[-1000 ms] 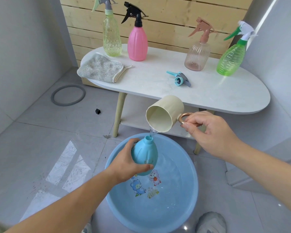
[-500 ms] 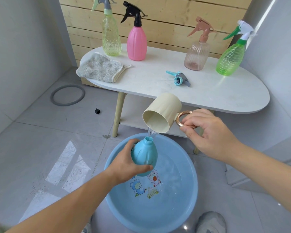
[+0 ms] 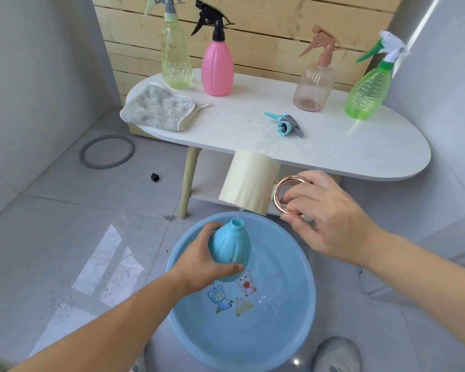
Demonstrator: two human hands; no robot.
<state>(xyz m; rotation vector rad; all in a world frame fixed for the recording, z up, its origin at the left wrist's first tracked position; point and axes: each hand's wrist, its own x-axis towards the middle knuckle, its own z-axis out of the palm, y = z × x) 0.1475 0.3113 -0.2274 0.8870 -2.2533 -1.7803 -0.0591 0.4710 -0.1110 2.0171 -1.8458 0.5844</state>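
Our left hand (image 3: 199,264) clamps its fingers round the bulbous blue plastic bottle (image 3: 230,251) over the near round blue plastic basin (image 3: 287,342), our right hand (image 3: 330,218) pinching the upended cream plastic cup (image 3: 249,182) by its copper ring, so we reckon pouring is nearly done, with the blue spray head (image 3: 286,124) on the far white table (image 3: 360,151) yet to refit.

Bottle (image 3: 230,251): light blue, rounded, capless, upright with a slight tilt, held above the blue basin (image 3: 304,269).
Cup (image 3: 249,182): cream with copper ring handle, tipped mouth-down just above the bottle's neck, dripping water.
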